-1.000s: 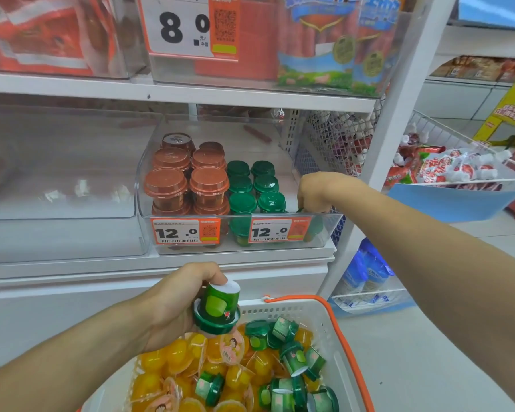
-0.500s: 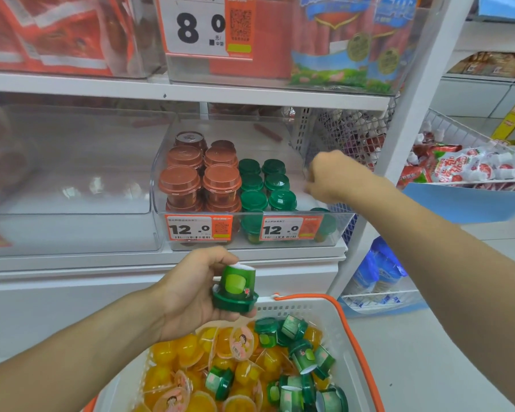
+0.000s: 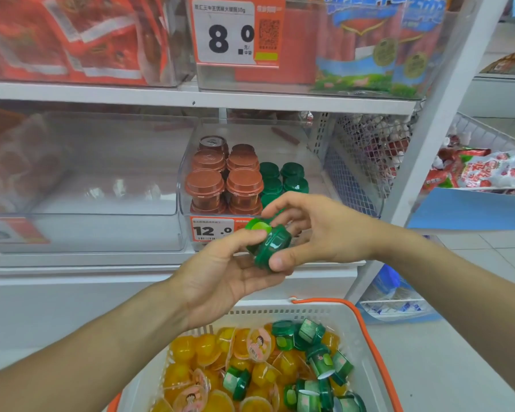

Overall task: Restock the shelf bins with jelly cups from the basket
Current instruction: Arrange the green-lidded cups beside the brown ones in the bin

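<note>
A green jelly cup [image 3: 269,243] is held between both hands in front of the clear shelf bin [image 3: 315,162]. My left hand [image 3: 220,278] cradles it from below with the thumb on top. My right hand [image 3: 315,230] pinches its lid end between thumb and fingers. Inside the bin stand stacked brown-lidded cups [image 3: 225,182] on the left and green-lidded cups [image 3: 283,176] beside them. Below, the white basket [image 3: 366,346] with an orange handle holds several yellow jelly cups [image 3: 208,352] and several green ones [image 3: 318,355].
An empty clear bin [image 3: 101,179] sits to the left of the stocked one. Orange price tags [image 3: 211,230] hang on the bin fronts. A white upright post [image 3: 434,114] stands to the right, with a wire basket of snack bags [image 3: 488,171] beyond it.
My right hand has come back from the bin's right edge and down to the cup. My left hand has lifted the green cup up from above the basket to meet it.
</note>
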### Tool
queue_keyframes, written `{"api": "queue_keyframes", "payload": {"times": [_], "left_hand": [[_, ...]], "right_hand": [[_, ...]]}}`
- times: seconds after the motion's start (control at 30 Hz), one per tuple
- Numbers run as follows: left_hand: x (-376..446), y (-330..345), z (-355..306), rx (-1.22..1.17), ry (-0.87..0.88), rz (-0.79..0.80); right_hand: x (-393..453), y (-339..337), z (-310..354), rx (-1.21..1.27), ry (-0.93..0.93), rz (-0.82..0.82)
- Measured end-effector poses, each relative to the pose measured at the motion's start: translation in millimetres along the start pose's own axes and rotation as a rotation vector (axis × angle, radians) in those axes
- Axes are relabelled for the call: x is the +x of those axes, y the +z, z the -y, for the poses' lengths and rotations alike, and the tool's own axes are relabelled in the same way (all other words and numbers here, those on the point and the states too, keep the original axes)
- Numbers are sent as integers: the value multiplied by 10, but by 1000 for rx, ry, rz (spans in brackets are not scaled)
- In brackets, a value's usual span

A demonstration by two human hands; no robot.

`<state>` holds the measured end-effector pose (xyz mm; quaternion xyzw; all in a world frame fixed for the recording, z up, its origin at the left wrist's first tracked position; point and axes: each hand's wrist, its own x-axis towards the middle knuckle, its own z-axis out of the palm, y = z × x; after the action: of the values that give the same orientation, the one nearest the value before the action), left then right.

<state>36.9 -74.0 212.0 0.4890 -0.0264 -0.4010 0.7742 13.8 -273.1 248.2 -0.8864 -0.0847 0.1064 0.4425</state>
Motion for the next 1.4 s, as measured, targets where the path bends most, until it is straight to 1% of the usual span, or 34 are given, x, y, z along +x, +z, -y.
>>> {"api": "queue_keyframes", "payload": {"times": [0.1,0.13,0.2,0.27,0.33,0.37,0.43,0.53,0.6,0.7,0.77,0.87,0.93,1.0,1.03,1.07,1.13,1.2,1.27,1.4], "left_hand": [[19,-32,20,239,75,-82],[26,-42,19,274,114,-120],[35,-62,14,232,167,-161],[46,-70,19,151,193,-141],[40,-55,37,118,207,-99],[30,-41,49,116,216,-87],[25,-24,74,167,245,-110],[42,-33,100,349,297,-190],[61,-59,120,434,316,-219],[69,-78,127,482,321,-232],[69,-68,113,477,285,-211],[68,-58,99,485,222,-203],[68,-65,92,489,188,-223],[69,-71,92,489,157,-234],[72,-73,95,492,145,-237],[75,-74,97,498,135,-241],[80,-89,103,521,124,-252],[84,-117,105,546,115,-255],[83,-137,104,548,105,-253],[81,-152,98,495,69,-247]], "right_hand": [[-3,-8,-39,127,45,-24],[-2,-12,-65,181,67,-26],[0,-16,-107,360,121,-23],[-3,-13,-134,549,156,20],[-13,-19,-130,643,144,88],[-17,-22,-121,640,128,101],[-21,-24,-100,545,111,50],[-29,-19,-66,381,77,-63],[-27,-18,-51,331,67,-93],[-23,8,-15,282,81,-106],[-26,-12,34,211,65,-161],[-39,-218,133,78,48,-291],[-21,-468,164,-28,94,-422],[55,-699,154,-203,162,-548],[123,-797,123,-323,202,-581],[214,-871,75,-440,237,-581],[435,-952,-84,-637,297,-526],[651,-966,-304,-740,396,-460],[777,-935,-463,-784,453,-457],[793,-898,-581,-776,481,-468]]}}
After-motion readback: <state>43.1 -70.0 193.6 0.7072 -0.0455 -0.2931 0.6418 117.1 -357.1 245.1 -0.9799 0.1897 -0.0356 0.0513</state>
